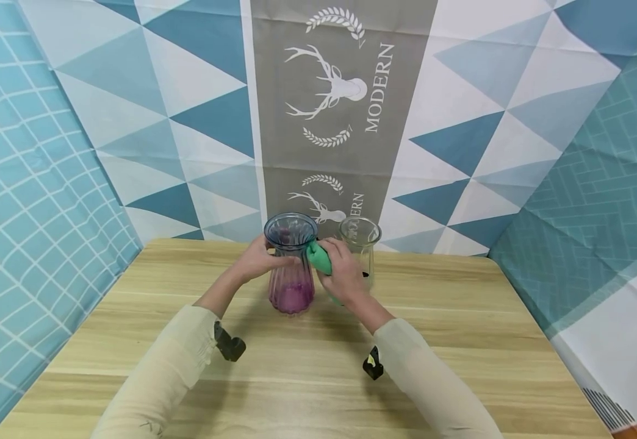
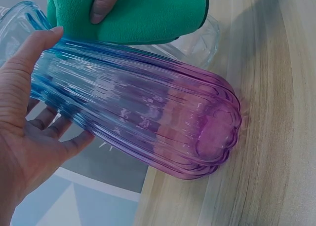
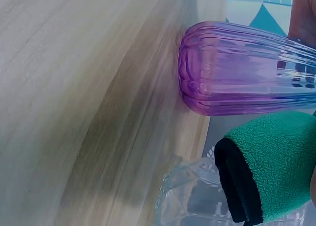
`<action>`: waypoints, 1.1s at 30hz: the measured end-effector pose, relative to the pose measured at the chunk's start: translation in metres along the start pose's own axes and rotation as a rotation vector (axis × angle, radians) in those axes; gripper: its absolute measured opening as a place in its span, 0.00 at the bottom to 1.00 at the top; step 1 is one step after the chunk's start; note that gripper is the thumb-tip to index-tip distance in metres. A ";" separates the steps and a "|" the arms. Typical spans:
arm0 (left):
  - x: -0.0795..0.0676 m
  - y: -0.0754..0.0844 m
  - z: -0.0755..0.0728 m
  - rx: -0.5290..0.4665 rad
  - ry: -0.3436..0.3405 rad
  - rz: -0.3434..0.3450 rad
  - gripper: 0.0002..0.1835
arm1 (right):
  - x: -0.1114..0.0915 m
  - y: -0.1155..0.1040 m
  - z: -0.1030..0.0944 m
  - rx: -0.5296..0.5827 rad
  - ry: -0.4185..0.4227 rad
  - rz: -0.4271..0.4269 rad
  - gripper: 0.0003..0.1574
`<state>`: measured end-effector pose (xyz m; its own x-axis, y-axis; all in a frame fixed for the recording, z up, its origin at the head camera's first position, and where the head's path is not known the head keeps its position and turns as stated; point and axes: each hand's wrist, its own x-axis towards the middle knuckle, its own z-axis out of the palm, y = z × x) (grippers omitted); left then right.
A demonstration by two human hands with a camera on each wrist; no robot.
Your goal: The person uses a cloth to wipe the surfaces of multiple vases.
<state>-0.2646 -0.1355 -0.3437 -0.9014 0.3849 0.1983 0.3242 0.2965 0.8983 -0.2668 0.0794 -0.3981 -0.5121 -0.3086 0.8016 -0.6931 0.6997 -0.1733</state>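
A ribbed glass vase (image 1: 292, 296), blue at its flared rim and fading to pink-purple at the base, is near the table's back edge. My left hand (image 1: 255, 259) grips its upper part from the left, thumb in front and fingers behind, as the left wrist view shows. On the vase's other side, my right hand (image 1: 346, 271) holds a folded green cloth (image 2: 143, 14) with dark edging against the glass just below the rim. Whether the vase's base touches the tabletop, I cannot tell. The right fingers are partly hidden by the cloth.
A clear glass vase (image 1: 372, 238) stands just right of the coloured one, partly behind my right hand. Both are on a wood-grain table (image 1: 291, 378). Behind rises a patterned cloth backdrop (image 1: 208, 122), with a blue tiled sheet (image 1: 27, 183) on the left.
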 end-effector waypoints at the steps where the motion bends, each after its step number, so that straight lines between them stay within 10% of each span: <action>1: 0.001 -0.003 0.000 0.002 0.001 0.000 0.38 | 0.000 0.000 0.001 -0.001 0.000 -0.009 0.34; 18: 0.011 -0.029 0.000 0.013 0.031 0.017 0.38 | -0.012 0.000 0.008 -0.025 -0.077 -0.015 0.32; 33: -0.003 0.004 0.001 0.016 -0.001 -0.020 0.39 | -0.031 0.006 0.007 -0.084 -0.395 0.082 0.35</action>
<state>-0.2602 -0.1345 -0.3410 -0.9074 0.3798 0.1801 0.3107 0.3177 0.8958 -0.2584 0.0886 -0.4278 -0.7304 -0.4618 0.5032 -0.6065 0.7773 -0.1669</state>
